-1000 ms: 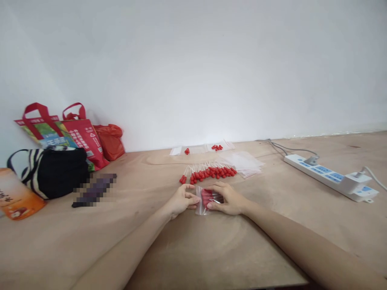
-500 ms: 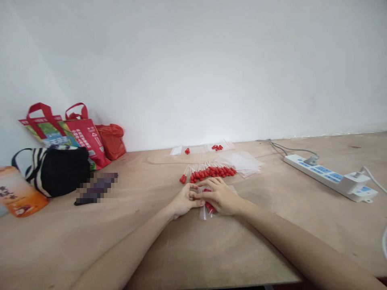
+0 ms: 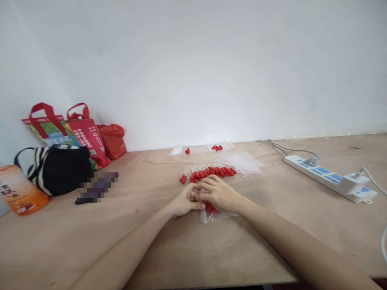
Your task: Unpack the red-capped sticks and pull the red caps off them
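A small clear zip bag [image 3: 211, 212] with red-tipped pieces inside lies on the wooden table [image 3: 272, 225] under my hands. My left hand [image 3: 183, 201] pinches its left edge, fingers closed. My right hand [image 3: 219, 193] rests over the bag, its fingers curled against the left hand's fingertips. Just beyond them lies a row of loose red-tipped sticks [image 3: 211, 172]. A stack of empty clear bags [image 3: 246, 162] sits to the right of that row. Two filled bags [image 3: 202, 149] lie by the wall.
At the left stand red shopping bags [image 3: 75, 135], a black and striped bag [image 3: 57, 169], a blurred dark object [image 3: 96, 187] and an orange package [image 3: 18, 193]. A white power strip [image 3: 331, 177] with cables lies at the right.
My right hand moved left over the bag until its fingers met my left hand's. The bag turned and now sticks out below my right hand.
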Motion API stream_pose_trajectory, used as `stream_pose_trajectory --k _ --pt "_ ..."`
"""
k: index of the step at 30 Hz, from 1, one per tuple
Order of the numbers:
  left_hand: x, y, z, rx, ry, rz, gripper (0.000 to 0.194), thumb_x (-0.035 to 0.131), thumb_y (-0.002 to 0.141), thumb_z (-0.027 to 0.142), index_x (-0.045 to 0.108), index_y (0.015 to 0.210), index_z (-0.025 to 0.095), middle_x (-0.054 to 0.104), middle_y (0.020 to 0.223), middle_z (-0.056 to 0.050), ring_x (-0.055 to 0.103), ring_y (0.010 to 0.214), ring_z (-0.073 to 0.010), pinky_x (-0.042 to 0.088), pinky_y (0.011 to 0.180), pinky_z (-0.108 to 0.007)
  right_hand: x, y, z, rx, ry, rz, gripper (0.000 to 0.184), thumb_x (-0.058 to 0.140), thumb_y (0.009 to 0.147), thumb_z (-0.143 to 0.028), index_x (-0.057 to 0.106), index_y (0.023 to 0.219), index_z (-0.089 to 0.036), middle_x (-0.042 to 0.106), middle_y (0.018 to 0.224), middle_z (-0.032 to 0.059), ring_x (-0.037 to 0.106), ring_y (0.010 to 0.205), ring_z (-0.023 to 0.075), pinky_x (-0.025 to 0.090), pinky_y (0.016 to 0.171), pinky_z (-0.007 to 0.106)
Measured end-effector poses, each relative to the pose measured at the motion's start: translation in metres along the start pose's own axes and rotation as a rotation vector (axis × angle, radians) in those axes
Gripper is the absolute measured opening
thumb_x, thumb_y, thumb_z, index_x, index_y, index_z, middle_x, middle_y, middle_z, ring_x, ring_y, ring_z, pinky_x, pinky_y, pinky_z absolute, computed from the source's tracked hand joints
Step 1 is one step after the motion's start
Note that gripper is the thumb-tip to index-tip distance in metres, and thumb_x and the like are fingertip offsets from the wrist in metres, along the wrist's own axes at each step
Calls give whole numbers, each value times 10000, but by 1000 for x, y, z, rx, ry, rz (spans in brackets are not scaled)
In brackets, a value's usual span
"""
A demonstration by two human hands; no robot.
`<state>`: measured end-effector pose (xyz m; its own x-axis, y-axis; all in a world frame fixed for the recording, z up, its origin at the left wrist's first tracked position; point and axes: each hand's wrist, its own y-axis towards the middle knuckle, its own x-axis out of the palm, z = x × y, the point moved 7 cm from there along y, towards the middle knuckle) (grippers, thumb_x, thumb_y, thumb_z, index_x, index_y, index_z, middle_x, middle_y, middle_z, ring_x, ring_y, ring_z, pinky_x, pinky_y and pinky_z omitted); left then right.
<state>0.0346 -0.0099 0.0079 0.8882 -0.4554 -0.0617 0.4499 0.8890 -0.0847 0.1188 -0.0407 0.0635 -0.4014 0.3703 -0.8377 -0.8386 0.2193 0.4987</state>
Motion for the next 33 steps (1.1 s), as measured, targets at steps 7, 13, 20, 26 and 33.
stream_pose_trajectory --k 7,13,20,26,33 --pt "-1 -4 2 -34 12 -5 575 774 501 254 378 910 169 548 551 89 530 533 -70 386 588 -220 0 -6 10 124 116 5 143 440 826 -182 571 883 -188 544 1065 50 439 964 178 321 814 336" --pt "1 -2 0 -16 21 -42 630 786 474 238 390 957 162 521 567 93 504 538 -67 374 569 -217 -2 -2 5 63 65 20 156 445 838 -231 598 858 -210 540 1073 47 425 973 186 311 816 340" --pt "9 -3 7 12 -10 -109 595 786 464 214 432 938 154 493 594 90 501 572 -76 378 580 -220 -4 4 -1 -14 -5 3 180 421 855 -255 583 932 -245 543 1038 41 412 964 186 301 821 348" --pt "3 -3 6 -15 -37 -50 602 784 476 212 438 965 149 522 583 85 492 546 -61 372 573 -200 -3 1 2 4 0 13 151 442 839 -222 575 910 -223 539 1054 42 412 960 188 303 816 341" --pt "-5 -4 -2 -178 -151 111 434 787 466 287 566 797 116 552 567 51 493 539 -63 394 598 -217 -3 -6 14 129 -20 137 150 421 845 -188 568 821 -180 586 939 44 445 895 169 298 780 331"
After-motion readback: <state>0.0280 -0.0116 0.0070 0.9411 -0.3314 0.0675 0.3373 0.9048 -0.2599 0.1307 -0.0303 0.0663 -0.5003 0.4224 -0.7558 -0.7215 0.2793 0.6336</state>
